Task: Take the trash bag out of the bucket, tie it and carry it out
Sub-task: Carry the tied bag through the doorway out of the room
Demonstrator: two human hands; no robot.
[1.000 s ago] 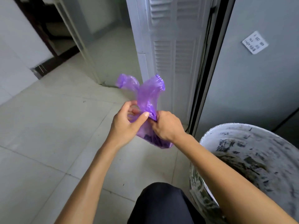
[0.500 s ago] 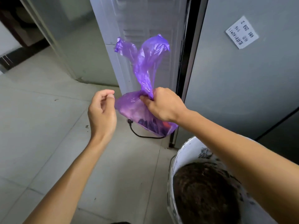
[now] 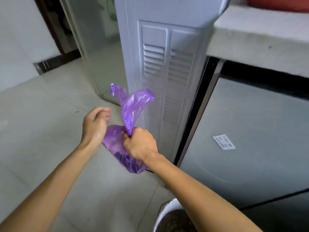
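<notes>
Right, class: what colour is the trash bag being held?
Translucent purple; the trash bag shows best in the head view.

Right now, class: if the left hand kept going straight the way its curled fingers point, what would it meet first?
Probably the bag's twisted neck, which rises above the right hand. The left hand is beside it with fingers curled toward it, not touching; depth is hard to judge.

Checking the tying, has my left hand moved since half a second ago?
Cannot tell against the room, since the camera moved. Relative to the purple bag, the left hand has come closer, now beside it; the right hand grips its neck.
</notes>
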